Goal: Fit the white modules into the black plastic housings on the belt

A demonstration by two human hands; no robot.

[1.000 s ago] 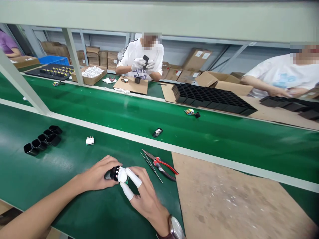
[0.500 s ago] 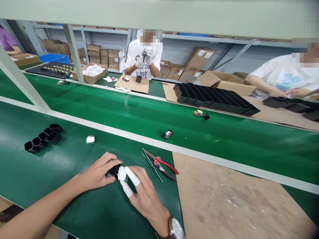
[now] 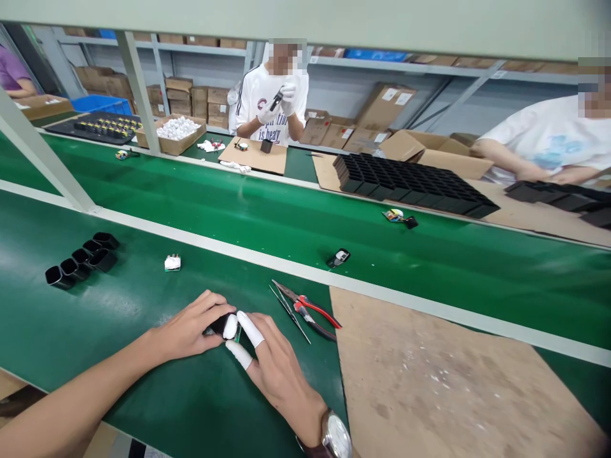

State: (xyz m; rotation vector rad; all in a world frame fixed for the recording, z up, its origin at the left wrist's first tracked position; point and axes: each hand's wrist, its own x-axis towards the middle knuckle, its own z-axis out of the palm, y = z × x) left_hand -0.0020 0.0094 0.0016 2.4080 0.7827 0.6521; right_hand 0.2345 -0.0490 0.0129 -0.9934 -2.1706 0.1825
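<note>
My left hand [image 3: 198, 326] is closed round a small black plastic housing [image 3: 219, 324] lying on its side on the green bench. A circuit board with a white-covered part [image 3: 231, 327] sits partly inside the housing's mouth, its green edge still showing. My right hand [image 3: 272, 356], with white cots on thumb and forefinger, pinches that board at its outer end. A watch is on my right wrist. Beyond the hands lie tweezers [image 3: 292, 316] and red-handled pliers [image 3: 308, 310]. Another white-covered board [image 3: 172, 263] rests to the left, near several upright black housings [image 3: 81, 262].
A stained cardboard sheet [image 3: 429, 381] covers the bench at right. Past a pale rail, a green conveyor belt [image 3: 229, 219] carries a filled housing [image 3: 338, 257] and a board [image 3: 396, 217]. Across it, co-workers sit near rows of black housings [image 3: 410, 184] and a box of white parts [image 3: 179, 129].
The white-covered board has gone deeper into the black housing, pushed leftward by my right hand. Items on the belt have shifted to the right.
</note>
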